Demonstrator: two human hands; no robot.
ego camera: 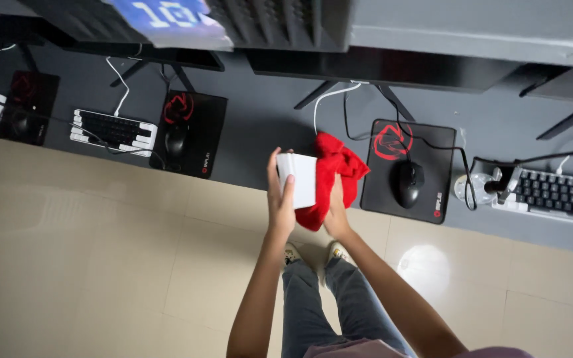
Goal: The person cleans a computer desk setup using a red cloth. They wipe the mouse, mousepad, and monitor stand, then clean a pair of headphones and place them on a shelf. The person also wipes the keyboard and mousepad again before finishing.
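Standing legs point(326, 298) near; left hand point(280, 199) gripping white box point(300, 179), right hand point(337, 211) clutching red cloth point(329, 176) against it, above bench point(266, 126) edge — wiping underway; other faces needing turning next

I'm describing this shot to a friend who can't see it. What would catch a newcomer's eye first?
The bright red cloth at centre, bunched in the right hand against a white box that the left hand grips. Behind them runs a dark desk with black mouse pads bearing red emblems, each with a black mouse.
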